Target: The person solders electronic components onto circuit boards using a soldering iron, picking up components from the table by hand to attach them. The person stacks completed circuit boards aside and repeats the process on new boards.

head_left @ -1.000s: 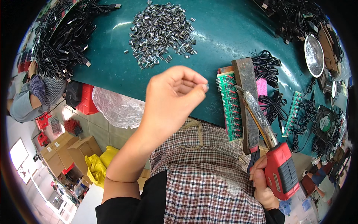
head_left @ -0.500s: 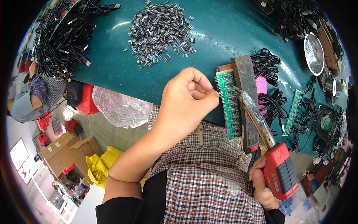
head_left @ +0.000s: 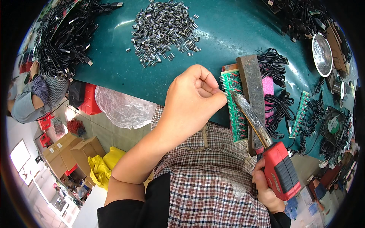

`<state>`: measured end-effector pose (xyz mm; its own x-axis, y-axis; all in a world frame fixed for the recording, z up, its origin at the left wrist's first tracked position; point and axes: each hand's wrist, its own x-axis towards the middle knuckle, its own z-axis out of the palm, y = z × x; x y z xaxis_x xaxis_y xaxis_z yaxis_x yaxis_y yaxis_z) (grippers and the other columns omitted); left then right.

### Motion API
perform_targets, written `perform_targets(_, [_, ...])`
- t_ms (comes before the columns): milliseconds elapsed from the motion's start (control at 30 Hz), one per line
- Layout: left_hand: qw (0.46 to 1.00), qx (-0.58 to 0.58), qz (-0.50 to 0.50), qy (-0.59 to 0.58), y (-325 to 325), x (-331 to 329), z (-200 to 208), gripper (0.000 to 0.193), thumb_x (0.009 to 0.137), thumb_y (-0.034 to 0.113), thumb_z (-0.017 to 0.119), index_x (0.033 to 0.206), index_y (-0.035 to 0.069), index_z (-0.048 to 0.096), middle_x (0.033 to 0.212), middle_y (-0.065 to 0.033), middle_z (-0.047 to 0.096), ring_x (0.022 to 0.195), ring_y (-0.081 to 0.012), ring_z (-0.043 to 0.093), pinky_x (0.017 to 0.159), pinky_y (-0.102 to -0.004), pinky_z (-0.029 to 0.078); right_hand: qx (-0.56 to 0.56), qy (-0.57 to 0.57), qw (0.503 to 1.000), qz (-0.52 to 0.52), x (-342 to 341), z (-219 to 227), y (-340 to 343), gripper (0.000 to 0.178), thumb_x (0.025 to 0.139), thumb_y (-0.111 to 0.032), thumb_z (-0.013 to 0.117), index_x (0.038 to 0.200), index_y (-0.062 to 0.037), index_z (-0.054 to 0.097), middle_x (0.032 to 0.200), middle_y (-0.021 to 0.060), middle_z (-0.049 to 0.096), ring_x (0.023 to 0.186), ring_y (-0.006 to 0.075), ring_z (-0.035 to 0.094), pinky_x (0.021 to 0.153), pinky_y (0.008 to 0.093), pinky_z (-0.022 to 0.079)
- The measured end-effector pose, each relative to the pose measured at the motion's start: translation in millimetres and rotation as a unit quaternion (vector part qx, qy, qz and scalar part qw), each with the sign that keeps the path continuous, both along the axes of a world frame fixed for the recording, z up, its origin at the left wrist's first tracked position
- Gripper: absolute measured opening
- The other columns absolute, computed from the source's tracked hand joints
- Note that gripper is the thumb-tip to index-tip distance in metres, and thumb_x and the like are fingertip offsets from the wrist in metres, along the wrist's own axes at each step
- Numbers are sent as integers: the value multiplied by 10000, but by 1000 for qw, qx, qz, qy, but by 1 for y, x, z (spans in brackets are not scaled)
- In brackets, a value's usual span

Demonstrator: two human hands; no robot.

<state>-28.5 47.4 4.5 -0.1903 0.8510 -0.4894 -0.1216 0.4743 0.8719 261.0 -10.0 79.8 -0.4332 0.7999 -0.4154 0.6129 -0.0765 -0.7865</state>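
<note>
My right hand is wrapped round a red and black soldering gun. The gun's long metal barrel slants up and left, and its tip is over a green circuit board. Small parts and short red wires line this board, with pale pins along its left edge. At that edge my left hand is closed in a pinch, its fingertips close to the pins and the iron's tip. Whatever the pinch holds is too small or hidden to make out. A dark, worn bar lies along the board's right side.
Ahead on the green table lies a heap of small metal connectors. Black cables pile up far left, others at right beside pink foam. A second green board, a metal bowl and a fan are at right.
The soldering gun has swung left and its tip has come down to the board's left part, near my pinched fingers. My left hand has shifted slightly right, still pinched.
</note>
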Motion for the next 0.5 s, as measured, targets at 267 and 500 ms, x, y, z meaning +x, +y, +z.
perform_targets(267, [1000,7,5,-2,-2,1,0,192,823,43,752,935,-14,607,822,-80,712,741,-99,683,699,-263,552,17,21,1000,7,2,-6,-1,323,756,-76,804,1055,-22,695,861,117,669,703,314,671,632,391,541])
perform_targets(500, [1000,13,-2,0,-1,0,-1,176,836,7,741,930,0,592,840,-75,716,747,-83,679,692,-242,546,-2,4,1000,-13,4,-3,-4,351,763,-87,812,1085,-16,692,880,123,670,718,311,683,650,387,551])
